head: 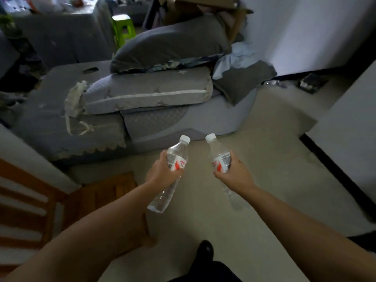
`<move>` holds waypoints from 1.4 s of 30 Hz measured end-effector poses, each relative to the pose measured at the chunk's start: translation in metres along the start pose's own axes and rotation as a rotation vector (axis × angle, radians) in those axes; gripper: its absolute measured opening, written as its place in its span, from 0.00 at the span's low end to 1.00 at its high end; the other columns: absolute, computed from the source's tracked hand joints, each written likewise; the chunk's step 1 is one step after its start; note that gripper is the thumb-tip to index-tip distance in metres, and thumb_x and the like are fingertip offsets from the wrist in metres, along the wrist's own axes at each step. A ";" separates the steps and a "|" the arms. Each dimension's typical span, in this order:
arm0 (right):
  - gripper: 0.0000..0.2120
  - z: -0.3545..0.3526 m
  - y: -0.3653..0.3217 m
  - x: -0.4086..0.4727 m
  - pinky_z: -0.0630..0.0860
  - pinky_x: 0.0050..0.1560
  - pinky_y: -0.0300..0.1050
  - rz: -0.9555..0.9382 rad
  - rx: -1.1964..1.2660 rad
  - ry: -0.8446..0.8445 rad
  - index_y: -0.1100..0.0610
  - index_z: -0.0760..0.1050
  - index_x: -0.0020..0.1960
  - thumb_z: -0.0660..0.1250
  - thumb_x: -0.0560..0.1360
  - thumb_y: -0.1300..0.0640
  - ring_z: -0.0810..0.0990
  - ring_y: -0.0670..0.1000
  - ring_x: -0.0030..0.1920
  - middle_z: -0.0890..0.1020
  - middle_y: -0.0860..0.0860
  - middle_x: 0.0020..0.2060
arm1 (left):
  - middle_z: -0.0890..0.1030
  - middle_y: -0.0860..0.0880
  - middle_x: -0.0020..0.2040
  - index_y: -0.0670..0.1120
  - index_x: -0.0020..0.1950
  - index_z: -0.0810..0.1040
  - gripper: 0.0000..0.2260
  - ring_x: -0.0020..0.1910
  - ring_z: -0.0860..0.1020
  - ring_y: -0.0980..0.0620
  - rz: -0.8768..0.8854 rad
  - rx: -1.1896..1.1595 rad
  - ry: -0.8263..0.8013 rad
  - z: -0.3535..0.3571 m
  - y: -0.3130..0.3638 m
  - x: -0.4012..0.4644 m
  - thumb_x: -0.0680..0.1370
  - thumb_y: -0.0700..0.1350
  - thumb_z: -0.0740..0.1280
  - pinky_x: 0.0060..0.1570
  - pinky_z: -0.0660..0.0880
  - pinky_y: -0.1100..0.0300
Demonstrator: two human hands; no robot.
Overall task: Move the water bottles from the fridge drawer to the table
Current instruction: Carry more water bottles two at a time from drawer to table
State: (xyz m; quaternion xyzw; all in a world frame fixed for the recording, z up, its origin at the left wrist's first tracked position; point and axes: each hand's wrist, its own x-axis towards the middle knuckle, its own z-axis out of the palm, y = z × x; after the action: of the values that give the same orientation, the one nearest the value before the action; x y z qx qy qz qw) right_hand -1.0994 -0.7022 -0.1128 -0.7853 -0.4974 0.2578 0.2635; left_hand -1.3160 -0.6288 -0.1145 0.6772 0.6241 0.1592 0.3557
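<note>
I carry two clear water bottles with white caps and red-and-white labels, one in each hand, over a pale floor. My left hand point(160, 173) grips the left bottle point(177, 151) around its label, cap tilted up and to the right. My right hand point(234, 169) grips the right bottle point(216, 151) around its label, cap tilted up and to the left. The lower half of each bottle sticks out below the hand. A table covered in grey cloth point(61, 37) stands far back at the upper left. No fridge drawer is in view.
A grey sofa point(50, 119) piled with cushions point(146, 94) fills the middle ground ahead. A green stool point(123, 29) stands behind it. A wooden chair point(24, 200) is at my lower left, a white wall point(345, 139) at the right. My dark shoe point(205, 249) is below.
</note>
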 end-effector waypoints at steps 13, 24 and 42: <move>0.32 -0.130 0.125 0.123 0.72 0.46 0.45 0.296 0.108 0.256 0.51 0.62 0.70 0.70 0.70 0.47 0.79 0.57 0.50 0.78 0.55 0.54 | 0.79 0.48 0.53 0.47 0.67 0.67 0.29 0.50 0.79 0.47 0.273 0.119 -0.251 0.128 0.205 0.148 0.71 0.52 0.73 0.48 0.75 0.54; 0.36 -0.245 0.239 0.220 0.72 0.46 0.44 0.619 0.097 0.512 0.51 0.56 0.74 0.68 0.71 0.44 0.79 0.56 0.53 0.79 0.54 0.57 | 0.79 0.52 0.55 0.52 0.66 0.68 0.29 0.48 0.79 0.52 0.491 0.073 -0.605 0.285 0.377 0.290 0.68 0.52 0.75 0.48 0.76 0.58; 0.32 -0.391 0.410 0.201 0.78 0.52 0.46 1.052 0.280 0.884 0.51 0.59 0.71 0.71 0.72 0.49 0.80 0.53 0.56 0.77 0.53 0.60 | 0.78 0.49 0.55 0.53 0.66 0.64 0.33 0.49 0.79 0.46 0.911 0.371 -0.980 0.540 0.624 0.273 0.66 0.58 0.73 0.51 0.77 0.51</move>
State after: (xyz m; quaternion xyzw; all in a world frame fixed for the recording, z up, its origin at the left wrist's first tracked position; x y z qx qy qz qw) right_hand -0.4996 -0.7300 -0.1320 -0.9116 0.1404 0.0691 0.3802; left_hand -0.4568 -0.5001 -0.1279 0.9151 0.0620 -0.1410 0.3725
